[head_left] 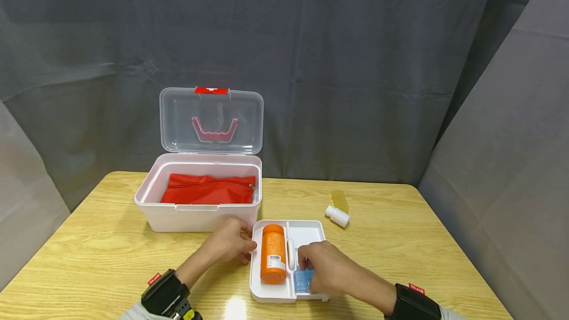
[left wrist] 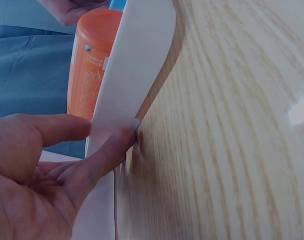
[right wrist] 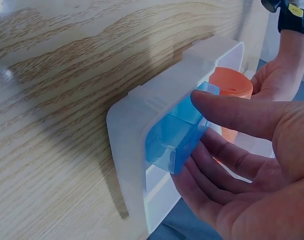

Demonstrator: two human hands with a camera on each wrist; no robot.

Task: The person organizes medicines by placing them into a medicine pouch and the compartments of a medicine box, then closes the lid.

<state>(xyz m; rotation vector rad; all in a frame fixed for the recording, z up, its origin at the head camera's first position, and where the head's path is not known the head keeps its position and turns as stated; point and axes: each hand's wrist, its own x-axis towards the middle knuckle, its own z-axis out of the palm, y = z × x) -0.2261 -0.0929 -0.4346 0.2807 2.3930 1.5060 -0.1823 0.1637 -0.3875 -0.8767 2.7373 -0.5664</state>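
Observation:
A white divided tray (head_left: 306, 228) lies on the wooden table in front of me. An orange bottle (head_left: 273, 253) lies in its left compartment. A small translucent blue box (head_left: 302, 281) sits at the near end of the right compartment. My left hand (head_left: 248, 251) pinches the tray's left rim (left wrist: 137, 55) between thumb and finger, beside the orange bottle (left wrist: 89, 60). My right hand (head_left: 306, 265) holds the blue box (right wrist: 166, 145), thumb on one side and fingers on the other, against the tray's wall (right wrist: 127, 125).
A white case (head_left: 197, 214) with its clear lid (head_left: 211, 120) raised stands behind the tray, a red zip pouch (head_left: 208, 190) inside. A small white bottle (head_left: 338, 216) and a yellowish cap (head_left: 340, 200) lie to the right. Grey cloth surrounds the table (head_left: 400, 241).

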